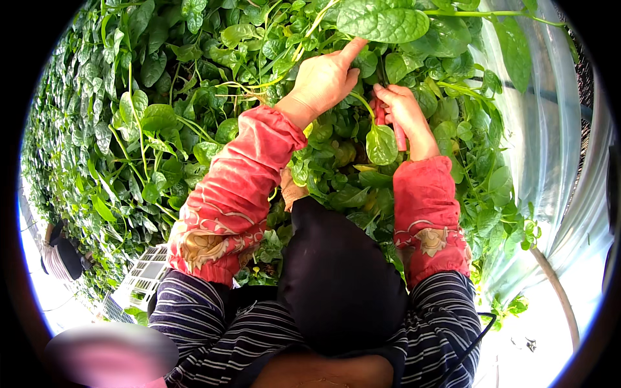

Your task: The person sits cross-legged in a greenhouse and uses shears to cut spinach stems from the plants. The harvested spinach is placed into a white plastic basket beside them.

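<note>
Glossy green vines (349, 194), which look like Malabar spinach, grow thickly before me. My left hand (322, 77) reaches in among them, its index finger stretched out to the lower edge of a large leaf (383, 22). The other fingers are bent, and I cannot tell whether they hold anything. To its right, my right hand (405, 109) grips the red handles of scissors (400, 137). The dark blades point away from me into the foliage and are partly hidden. A curved stem with a hanging leaf (381, 144) is close beside the handles.
Clear plastic sheeting (543, 160) hangs along the right side, with a brown pole or hose (558, 296) below it. A white plastic crate (143, 274) stands at lower left. Another person (60, 254) is at the far left. Dense foliage (82, 136) fills the left side.
</note>
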Motion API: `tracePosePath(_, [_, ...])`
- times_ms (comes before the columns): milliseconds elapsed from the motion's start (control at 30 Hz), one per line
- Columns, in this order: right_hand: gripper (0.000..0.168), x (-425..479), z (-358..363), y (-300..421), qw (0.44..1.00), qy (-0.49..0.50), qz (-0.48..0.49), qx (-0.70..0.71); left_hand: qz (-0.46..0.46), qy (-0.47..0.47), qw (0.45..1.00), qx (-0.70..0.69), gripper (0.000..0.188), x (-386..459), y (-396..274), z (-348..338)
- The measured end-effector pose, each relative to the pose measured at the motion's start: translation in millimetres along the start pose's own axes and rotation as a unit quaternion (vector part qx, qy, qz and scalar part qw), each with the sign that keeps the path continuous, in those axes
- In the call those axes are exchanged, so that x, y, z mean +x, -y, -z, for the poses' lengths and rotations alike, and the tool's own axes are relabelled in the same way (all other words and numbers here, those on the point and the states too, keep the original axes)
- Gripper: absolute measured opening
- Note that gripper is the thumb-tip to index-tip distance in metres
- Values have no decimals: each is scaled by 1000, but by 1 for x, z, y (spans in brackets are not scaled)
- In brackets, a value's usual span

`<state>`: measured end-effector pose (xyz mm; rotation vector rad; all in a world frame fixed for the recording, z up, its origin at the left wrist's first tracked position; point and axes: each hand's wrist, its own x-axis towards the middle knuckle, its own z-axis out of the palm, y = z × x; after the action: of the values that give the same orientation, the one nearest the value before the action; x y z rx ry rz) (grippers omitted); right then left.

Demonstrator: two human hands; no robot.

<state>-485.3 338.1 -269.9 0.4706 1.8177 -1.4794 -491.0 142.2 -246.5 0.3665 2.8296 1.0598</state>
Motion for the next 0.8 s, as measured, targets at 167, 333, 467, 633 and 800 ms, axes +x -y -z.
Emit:
tracePosePath(167, [35, -20, 4, -6, 997, 29, -59, 48, 35, 16, 990, 138, 31, 17, 28, -10])
tracePosePath(333, [37, -6, 15, -3, 990, 66, -105, 71, -22, -29, 988, 147, 18, -10, 34, -19])
tracePosePath(467, [36, 18, -3, -3, 982, 69, -108, 139, -36, -45, 988, 144, 14, -18, 28, -22])
tracePosePath(633, [28, -1, -14, -19, 982, 5, -36, 187, -52, -86, 994, 36, 13, -37, 17, 3])
tracePosePath(800, [31, -48, -4, -58, 956, 71, 26, 282, -41, -23, 932, -360, 15, -73, -2, 56])
